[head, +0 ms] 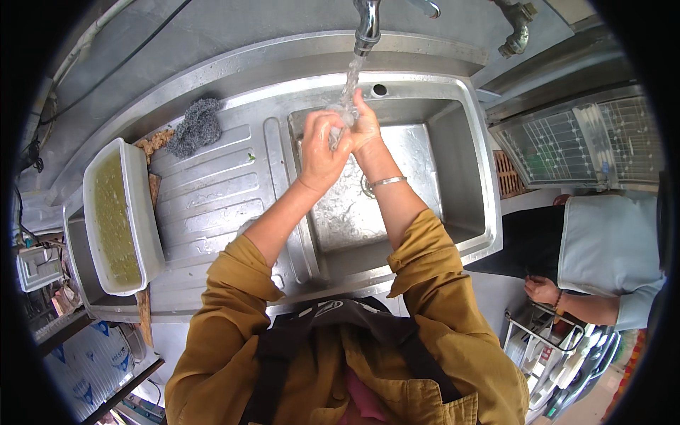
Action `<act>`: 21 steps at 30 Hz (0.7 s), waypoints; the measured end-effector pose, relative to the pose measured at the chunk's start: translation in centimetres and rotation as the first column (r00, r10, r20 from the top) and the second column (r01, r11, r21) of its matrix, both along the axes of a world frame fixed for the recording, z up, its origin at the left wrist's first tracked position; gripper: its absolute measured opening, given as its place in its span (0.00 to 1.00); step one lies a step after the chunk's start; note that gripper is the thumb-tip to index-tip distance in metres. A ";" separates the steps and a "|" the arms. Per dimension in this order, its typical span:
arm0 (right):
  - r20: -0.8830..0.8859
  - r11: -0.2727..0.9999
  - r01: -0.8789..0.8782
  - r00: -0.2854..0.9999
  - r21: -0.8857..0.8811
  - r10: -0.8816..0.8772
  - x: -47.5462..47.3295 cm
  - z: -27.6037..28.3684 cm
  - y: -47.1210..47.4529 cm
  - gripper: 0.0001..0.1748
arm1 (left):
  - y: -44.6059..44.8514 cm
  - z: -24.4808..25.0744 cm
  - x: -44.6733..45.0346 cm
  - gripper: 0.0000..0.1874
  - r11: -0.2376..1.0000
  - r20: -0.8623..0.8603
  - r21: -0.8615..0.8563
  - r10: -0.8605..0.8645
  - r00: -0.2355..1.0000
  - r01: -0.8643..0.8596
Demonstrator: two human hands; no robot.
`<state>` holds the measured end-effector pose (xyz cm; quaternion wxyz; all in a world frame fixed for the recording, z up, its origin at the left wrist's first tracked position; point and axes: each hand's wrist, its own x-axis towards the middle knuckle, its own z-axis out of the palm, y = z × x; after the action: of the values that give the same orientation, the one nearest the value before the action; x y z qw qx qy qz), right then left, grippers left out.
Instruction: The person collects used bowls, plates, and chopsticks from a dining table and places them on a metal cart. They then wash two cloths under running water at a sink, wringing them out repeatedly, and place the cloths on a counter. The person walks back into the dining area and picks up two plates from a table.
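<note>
My left hand [325, 151] and my right hand [366, 125] meet under a stream of running water [353, 74] from a chrome faucet [367, 32]. The left hand's fingers are curled towards the right palm, and the right thumb points up beside the stream. Something clear and greyish shows between the hands; I cannot tell whether it is splashing water or a transparent object. Both hands are over the left rear part of a stainless steel sink basin [462, 175], whose floor is wet. A metal bracelet [388, 181] circles my right wrist.
Left of the basin runs a ridged drainboard [212, 183] with a steel wool scourer [197, 127]. Beyond it stands a white plastic tub [154, 234] of yellowish-green liquid. A second pipe outlet [516, 32] projects at upper right. Another person [608, 239] stands to the right, near a dish rack [547, 332].
</note>
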<state>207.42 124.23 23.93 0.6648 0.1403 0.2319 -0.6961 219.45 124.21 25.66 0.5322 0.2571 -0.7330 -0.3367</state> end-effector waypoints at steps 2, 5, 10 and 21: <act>-0.115 0.996 -0.008 0.993 0.089 0.019 0.0 -0.9 -1.7 0.20 | -0.2 -0.7 -0.3 0.08 0.997 -0.096 0.055 0.054 0.994 -0.049; -0.199 0.999 -0.006 0.980 0.035 0.013 0.3 -1.3 -3.2 0.11 | -1.9 -1.7 -0.8 0.07 0.718 -0.338 0.694 0.269 0.902 0.046; -0.635 0.970 0.218 0.766 0.108 -0.101 1.5 0.1 -3.0 0.11 | -5.3 -3.4 -1.6 0.09 0.070 -0.390 0.915 0.399 0.830 0.397; -0.811 0.945 0.009 -0.516 -0.326 -0.275 3.3 3.3 2.4 0.07 | -9.0 -2.2 -3.6 0.09 -0.184 -0.505 0.831 -0.646 0.573 0.526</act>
<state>210.70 126.61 27.24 0.0330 -0.5468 0.6088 -0.5738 215.81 115.25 23.42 -0.0100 0.1715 -0.4034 -0.8987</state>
